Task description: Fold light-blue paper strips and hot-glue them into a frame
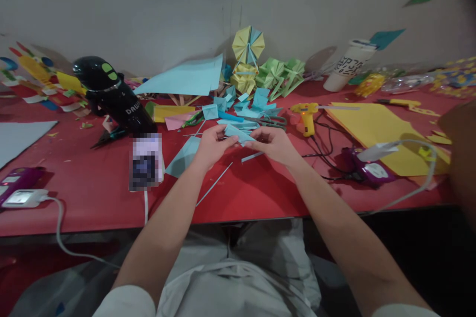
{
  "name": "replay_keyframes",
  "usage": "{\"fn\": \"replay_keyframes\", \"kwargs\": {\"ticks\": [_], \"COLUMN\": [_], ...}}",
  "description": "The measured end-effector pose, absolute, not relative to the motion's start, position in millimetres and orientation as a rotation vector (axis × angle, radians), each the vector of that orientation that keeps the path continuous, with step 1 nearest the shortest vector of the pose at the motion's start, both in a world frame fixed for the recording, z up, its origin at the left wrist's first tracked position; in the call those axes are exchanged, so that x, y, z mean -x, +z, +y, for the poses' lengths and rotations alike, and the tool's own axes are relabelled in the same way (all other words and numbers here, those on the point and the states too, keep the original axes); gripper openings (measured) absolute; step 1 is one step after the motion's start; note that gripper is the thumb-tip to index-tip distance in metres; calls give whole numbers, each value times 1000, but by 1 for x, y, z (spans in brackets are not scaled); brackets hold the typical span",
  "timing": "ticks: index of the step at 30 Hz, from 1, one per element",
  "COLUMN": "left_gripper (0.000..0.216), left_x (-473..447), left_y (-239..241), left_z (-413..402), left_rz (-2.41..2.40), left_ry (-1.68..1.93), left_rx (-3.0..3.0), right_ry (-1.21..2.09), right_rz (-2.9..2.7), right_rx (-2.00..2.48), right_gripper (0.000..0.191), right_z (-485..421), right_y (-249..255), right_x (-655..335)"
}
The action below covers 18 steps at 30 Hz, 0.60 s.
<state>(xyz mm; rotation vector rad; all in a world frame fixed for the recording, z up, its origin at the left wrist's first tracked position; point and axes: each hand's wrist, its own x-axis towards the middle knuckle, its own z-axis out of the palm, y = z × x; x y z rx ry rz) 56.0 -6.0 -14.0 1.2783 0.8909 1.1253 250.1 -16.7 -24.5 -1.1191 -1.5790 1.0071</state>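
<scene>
Between my two hands is a small folded piece of light blue paper (pixel 238 133), held above the red table. My left hand (pixel 214 144) pinches its left end with thumb and fingers. At its right end my right hand (pixel 272 142) grips it the same way. Just behind lie several folded blue paper pieces (pixel 256 104) and a pair of scissors (pixel 275 122) partly among them. A flat blue sheet (pixel 184 157) rests beside my left forearm, and thin paper strips (pixel 214 183) lie in front of my hands.
To the right stand a yellow glue gun (pixel 307 116) with its cable, yellow sheets (pixel 368 129) and a purple power strip (pixel 372 166). A black bottle (pixel 115 94) and a phone (pixel 147 163) are on the left. Folded paper models (pixel 248 59) and a white cup (pixel 349 65) line the wall.
</scene>
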Motion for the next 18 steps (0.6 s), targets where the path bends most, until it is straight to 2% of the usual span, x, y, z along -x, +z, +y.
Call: {"fn": "replay_keyframes", "kwargs": {"ticks": [8,12,18], "left_gripper": [32,34,36], "left_x": [-57,-55,-52], "left_y": [-13,-12,-13], "left_z": [-8,-8,-4], "left_rz": [835,806,952], "left_ry": [1087,1051,1223], "left_rx": [-1136,-1192,-1377], "right_ry": [1121,999,902], "right_rz": [-1518,-1561,-1599], "right_rx": [1101,1137,1170], "right_gripper": [42,44,45], "right_z": [-20,-21,-21], "right_y": [-18,-14,-14], "right_x": [-248,-250,-251]}}
